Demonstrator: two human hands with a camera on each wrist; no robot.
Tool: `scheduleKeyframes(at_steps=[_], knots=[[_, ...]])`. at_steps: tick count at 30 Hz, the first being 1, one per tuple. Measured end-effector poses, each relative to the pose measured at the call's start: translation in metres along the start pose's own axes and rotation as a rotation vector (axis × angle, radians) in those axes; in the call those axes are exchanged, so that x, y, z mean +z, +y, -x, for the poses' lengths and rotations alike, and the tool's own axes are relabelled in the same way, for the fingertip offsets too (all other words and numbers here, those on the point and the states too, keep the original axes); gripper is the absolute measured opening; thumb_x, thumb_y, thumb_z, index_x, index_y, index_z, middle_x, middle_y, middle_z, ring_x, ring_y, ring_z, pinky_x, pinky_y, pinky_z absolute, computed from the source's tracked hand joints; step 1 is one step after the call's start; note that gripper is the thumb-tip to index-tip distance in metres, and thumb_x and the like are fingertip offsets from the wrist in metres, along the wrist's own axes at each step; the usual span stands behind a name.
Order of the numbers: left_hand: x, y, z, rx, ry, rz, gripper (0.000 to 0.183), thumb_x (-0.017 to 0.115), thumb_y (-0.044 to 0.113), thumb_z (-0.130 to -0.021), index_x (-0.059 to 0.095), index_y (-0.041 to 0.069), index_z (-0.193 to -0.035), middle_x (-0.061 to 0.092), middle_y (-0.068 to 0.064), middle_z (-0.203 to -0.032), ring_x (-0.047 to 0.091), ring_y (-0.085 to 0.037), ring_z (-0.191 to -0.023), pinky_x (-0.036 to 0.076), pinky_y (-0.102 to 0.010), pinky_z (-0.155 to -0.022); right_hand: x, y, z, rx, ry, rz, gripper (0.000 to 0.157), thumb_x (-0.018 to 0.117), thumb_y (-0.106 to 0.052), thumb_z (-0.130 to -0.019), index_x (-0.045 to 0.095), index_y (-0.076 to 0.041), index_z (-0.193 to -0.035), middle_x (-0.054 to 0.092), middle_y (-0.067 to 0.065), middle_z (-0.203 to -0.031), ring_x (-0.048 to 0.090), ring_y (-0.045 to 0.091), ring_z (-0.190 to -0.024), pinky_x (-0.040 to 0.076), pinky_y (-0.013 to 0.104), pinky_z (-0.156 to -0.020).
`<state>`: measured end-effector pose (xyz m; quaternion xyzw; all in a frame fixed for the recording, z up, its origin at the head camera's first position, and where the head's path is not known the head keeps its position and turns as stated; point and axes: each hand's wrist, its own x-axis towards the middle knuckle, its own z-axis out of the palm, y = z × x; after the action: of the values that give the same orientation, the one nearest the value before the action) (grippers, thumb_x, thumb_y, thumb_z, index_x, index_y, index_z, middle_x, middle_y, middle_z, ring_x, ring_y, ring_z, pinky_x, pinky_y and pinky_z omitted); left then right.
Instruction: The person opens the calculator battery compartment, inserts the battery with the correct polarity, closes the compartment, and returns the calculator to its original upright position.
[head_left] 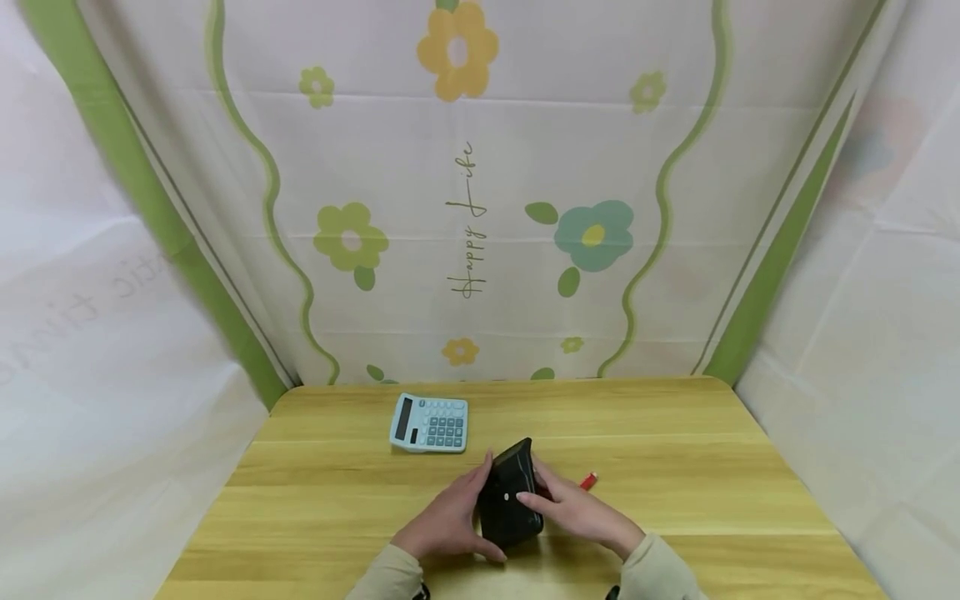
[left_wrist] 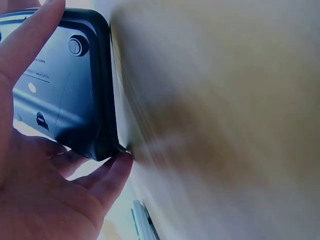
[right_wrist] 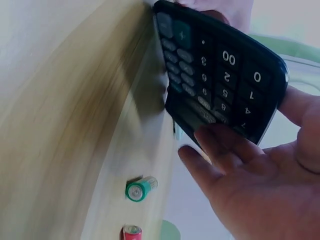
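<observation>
The left hand (head_left: pixel 452 518) grips the tipped-up black calculator (head_left: pixel 512 475), nearer and to the right of the blue calculator (head_left: pixel 431 423), while the right hand (head_left: pixel 579 507) pinches it, so it seems best to hold it snugly and turn it slowly.

Looks like glossy plastic on the near calculator (head_left: pixel 512 475), smooth wood on the tabletop (head_left: pixel 675 467), matt cloth on the curtain (head_left: pixel 510 317).

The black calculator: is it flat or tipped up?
Tipped up: the black calculator is held at a slant between the left hand and right hand, underside showing in the left wrist view.
</observation>
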<state>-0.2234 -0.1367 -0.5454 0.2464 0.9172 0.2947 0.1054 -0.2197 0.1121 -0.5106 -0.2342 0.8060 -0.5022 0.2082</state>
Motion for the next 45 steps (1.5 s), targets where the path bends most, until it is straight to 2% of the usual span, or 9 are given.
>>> scheduleKeyframes(at_steps=[3,9,15,19,22,25,31,34,45], knots=[[-0.001,-0.003,0.001,-0.010,-0.003,-0.006,0.135,0.079,0.070,-0.055,-0.006,0.032,-0.153,0.020,0.001,-0.159,0.028,-0.025,-0.141,0.033,-0.052,-0.110,0.000,0.000,0.000,0.008,0.042,0.075,0.075,0.049,-0.045,-0.098,0.008,-0.018,-0.156,0.025,0.017,-0.155,0.034,0.037,-0.137,0.029,0.066,-0.105],[-0.004,-0.006,0.003,-0.047,-0.013,-0.033,0.134,0.077,0.072,-0.055,0.001,0.026,-0.155,0.023,0.000,-0.158,0.029,-0.025,-0.141,0.033,-0.051,-0.110,0.000,0.007,-0.001,0.019,0.086,0.171,0.082,0.055,-0.048,-0.094,0.017,-0.008,-0.154,0.047,0.020,-0.142,0.045,0.037,-0.129,0.034,0.064,-0.102],[-0.007,-0.007,0.003,-0.058,-0.011,-0.062,0.133,0.078,0.071,-0.055,0.006,0.023,-0.156,0.025,0.000,-0.157,0.031,-0.027,-0.139,0.037,-0.052,-0.107,0.000,0.011,-0.005,0.034,0.112,0.231,0.083,0.057,-0.050,-0.092,0.025,-0.001,-0.150,0.051,0.023,-0.137,0.049,0.037,-0.125,0.039,0.061,-0.100],[-0.007,-0.008,0.003,-0.054,-0.007,-0.086,0.132,0.079,0.070,-0.055,0.009,0.022,-0.156,0.026,0.001,-0.157,0.032,-0.026,-0.139,0.038,-0.052,-0.106,0.000,0.015,-0.007,0.019,0.124,0.252,0.083,0.060,-0.049,-0.091,0.027,0.000,-0.149,0.055,0.020,-0.133,0.051,0.035,-0.124,0.041,0.058,-0.100],[-0.007,-0.007,0.003,-0.053,-0.009,-0.094,0.131,0.080,0.069,-0.055,0.011,0.021,-0.156,0.026,0.002,-0.157,0.032,-0.027,-0.139,0.038,-0.052,-0.106,0.001,0.017,-0.008,-0.020,0.132,0.268,0.077,0.061,-0.044,-0.092,0.031,-0.002,-0.148,0.060,0.013,-0.128,0.055,0.029,-0.119,0.045,0.054,-0.098],[-0.007,-0.007,0.003,-0.054,-0.017,-0.114,0.130,0.079,0.069,-0.056,0.010,0.021,-0.156,0.024,0.003,-0.157,0.030,-0.027,-0.140,0.037,-0.052,-0.107,0.002,0.017,-0.008,-0.032,0.152,0.300,0.070,0.061,-0.041,-0.092,0.037,-0.003,-0.145,0.061,0.010,-0.125,0.057,0.027,-0.115,0.048,0.052,-0.094],[-0.007,-0.007,0.000,-0.035,-0.021,-0.152,0.129,0.078,0.070,-0.057,0.011,0.021,-0.156,0.022,0.003,-0.158,0.028,-0.027,-0.141,0.038,-0.051,-0.106,0.005,0.015,-0.007,0.028,0.239,0.380,0.068,0.065,-0.041,-0.090,0.047,0.005,-0.137,0.050,0.024,-0.135,0.047,0.040,-0.124,0.041,0.059,-0.099],[-0.008,-0.007,0.000,-0.028,-0.024,-0.159,0.128,0.078,0.070,-0.058,0.011,0.021,-0.156,0.023,0.002,-0.158,0.028,-0.026,-0.141,0.039,-0.050,-0.106,0.007,0.016,-0.009,0.047,0.267,0.409,0.067,0.068,-0.040,-0.087,0.051,0.006,-0.133,0.049,0.026,-0.135,0.044,0.042,-0.126,0.039,0.060,-0.101],[-0.008,-0.006,0.002,-0.020,-0.020,-0.167,0.128,0.079,0.069,-0.056,0.015,0.018,-0.155,0.026,0.000,-0.157,0.029,-0.026,-0.140,0.039,-0.050,-0.107,0.011,0.019,-0.009,0.036,0.271,0.468,0.071,0.073,-0.041,-0.083,0.052,0.005,-0.132,0.053,0.025,-0.130,0.044,0.040,-0.124,0.040,0.058,-0.100]])
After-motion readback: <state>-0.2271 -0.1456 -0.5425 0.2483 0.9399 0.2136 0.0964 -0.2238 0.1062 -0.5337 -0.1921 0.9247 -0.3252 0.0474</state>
